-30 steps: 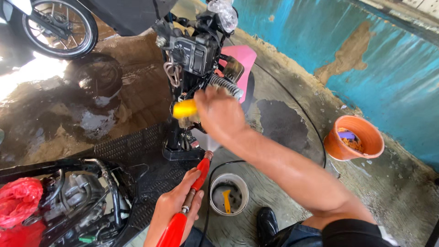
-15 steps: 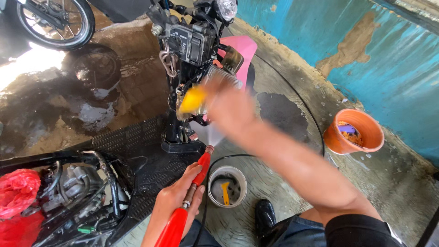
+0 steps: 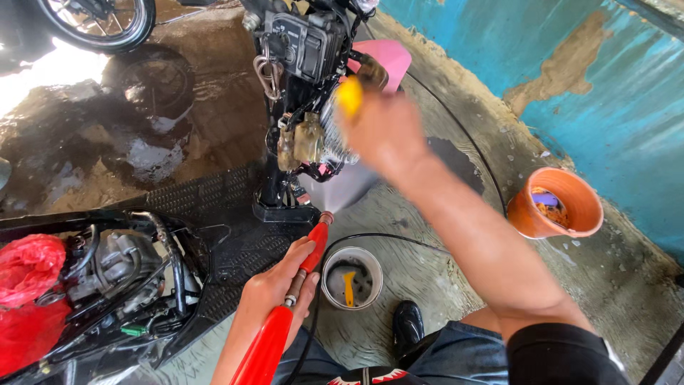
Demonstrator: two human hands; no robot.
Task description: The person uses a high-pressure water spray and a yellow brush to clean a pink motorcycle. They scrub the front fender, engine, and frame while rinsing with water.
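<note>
My right hand (image 3: 385,132) is raised and blurred, closed around a yellow-handled tool (image 3: 350,95) held against the grimy engine (image 3: 313,139) of a stripped motorcycle frame (image 3: 299,50). My left hand (image 3: 274,289) grips a red spray gun (image 3: 285,314) whose nozzle points up at the engine's underside, where a pale mist of spray shows. A black hose (image 3: 377,237) curves away from the gun across the floor.
A small metal can (image 3: 351,278) with an orange tool inside sits by my black shoe (image 3: 407,324). An orange pot (image 3: 559,203) stands near the blue wall. Black bike parts and a red bag (image 3: 32,285) lie at left; a wheel (image 3: 100,21) is top left.
My right hand has lifted the yellow-handled tool higher and further right along the engine. The left hand keeps the red spray gun aimed at the same spot.
</note>
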